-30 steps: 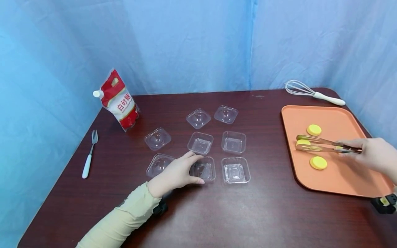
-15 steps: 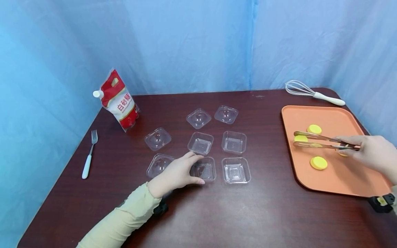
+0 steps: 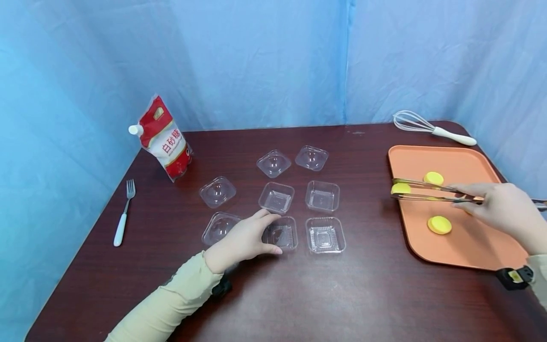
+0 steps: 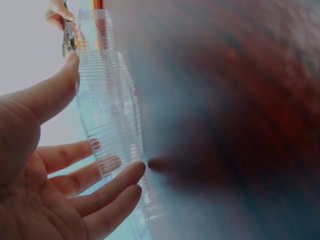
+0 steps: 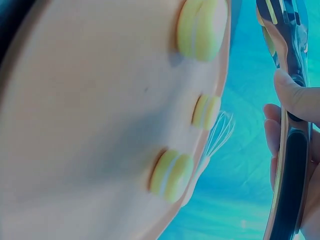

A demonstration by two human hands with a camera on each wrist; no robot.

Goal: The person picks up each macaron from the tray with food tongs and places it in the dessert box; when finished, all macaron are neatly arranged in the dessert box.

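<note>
Gripping tongs (image 3: 446, 199), right hand (image 3: 500, 204) has fingers clamped round them, and a yellow macaron (image 3: 400, 189) sits pinched between the tips at the left rim of the orange tray (image 3: 461, 249), where three more macarons (image 5: 171, 175) lie. Left hand (image 3: 245, 237) holds the near-left clear container (image 3: 286, 236) on the table (image 3: 342, 299), thumb and fingers at opposite sides. Three other containers (image 3: 325, 236) stand near it, domed lids (image 3: 218, 192) to the left and behind.

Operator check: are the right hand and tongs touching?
Touching. The right wrist view shows the right hand gripping the tongs, its thumb laid against the metal.
</note>
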